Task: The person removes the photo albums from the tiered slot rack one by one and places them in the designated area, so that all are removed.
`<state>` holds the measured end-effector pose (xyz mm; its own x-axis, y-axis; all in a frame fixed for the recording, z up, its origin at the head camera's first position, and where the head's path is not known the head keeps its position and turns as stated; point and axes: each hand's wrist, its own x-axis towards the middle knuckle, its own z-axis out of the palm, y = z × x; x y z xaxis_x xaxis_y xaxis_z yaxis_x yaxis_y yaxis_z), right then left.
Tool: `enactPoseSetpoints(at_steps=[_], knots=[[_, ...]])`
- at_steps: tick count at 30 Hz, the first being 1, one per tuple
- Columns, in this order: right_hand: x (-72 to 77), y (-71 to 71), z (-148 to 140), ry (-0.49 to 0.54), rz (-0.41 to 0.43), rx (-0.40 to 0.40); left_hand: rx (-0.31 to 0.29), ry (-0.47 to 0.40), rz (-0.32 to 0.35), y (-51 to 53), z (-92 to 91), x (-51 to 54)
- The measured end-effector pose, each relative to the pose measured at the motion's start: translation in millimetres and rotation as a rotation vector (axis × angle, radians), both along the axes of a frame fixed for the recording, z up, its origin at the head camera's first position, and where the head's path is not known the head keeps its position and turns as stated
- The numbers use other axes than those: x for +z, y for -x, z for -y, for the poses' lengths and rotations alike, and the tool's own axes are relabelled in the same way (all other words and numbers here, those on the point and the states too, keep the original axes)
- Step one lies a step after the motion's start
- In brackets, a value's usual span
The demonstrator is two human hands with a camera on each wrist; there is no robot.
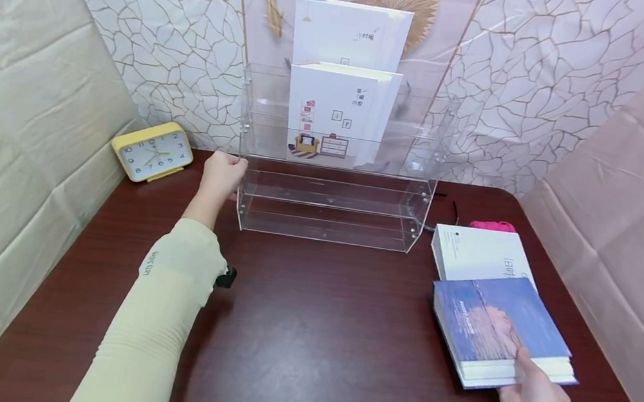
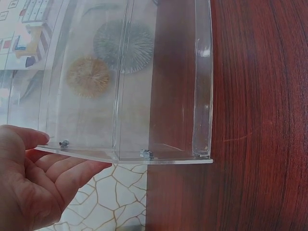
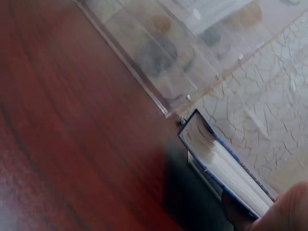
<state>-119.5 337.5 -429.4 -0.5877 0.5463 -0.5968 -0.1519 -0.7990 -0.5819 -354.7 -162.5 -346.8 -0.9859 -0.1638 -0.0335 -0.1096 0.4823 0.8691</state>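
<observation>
Steady the clear rack w/ L hand, thumb & fingers pinching its side panel; don't flex it. R hand clamps blue book at its near edge, thumb on cover, fingers beneath. Book is R of rack, overlapping white book in head view; contact btwn the two: can't tell. Best practice: grip full thickness so pages don't fan; hold approx. level, clear of rack corner. Matls: rack = thin, glossy transparent plastic w/ metal fasteners; books = thick rectangular blocks; tabletop = dark reddish wood grain, smooth sheen.

Rack clear, glossy plastic; table glossy wood; blue book paper, smooth-covered.
</observation>
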Motion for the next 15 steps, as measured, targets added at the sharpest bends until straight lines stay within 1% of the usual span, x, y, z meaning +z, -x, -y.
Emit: enactPoseSetpoints(at_steps=[2,3,7,10,12,15], knots=[[0.9,-5.0,1.9,-0.091,0.064,0.016,-0.001,0.001,0.007,0.7,0.7,0.0],[2.0,-6.9,2.9,-0.119,0.094,0.021,-0.002,0.002,0.010,0.7,1.0,0.1],[5.3,-13.9,4.3,-0.200,0.190,0.049,-0.004,-0.003,0.019,0.1,0.6,-0.5],[5.1,-16.2,4.7,-0.229,0.245,0.061,-0.003,-0.002,0.016,0.6,-0.3,-1.0],[4.0,-17.0,4.6,-0.230,0.263,0.082,-0.002,-0.003,0.012,1.3,-0.7,-0.8],[2.7,-15.6,4.2,-0.184,0.222,0.093,0.001,0.003,0.006,2.1,-0.6,-0.5]])
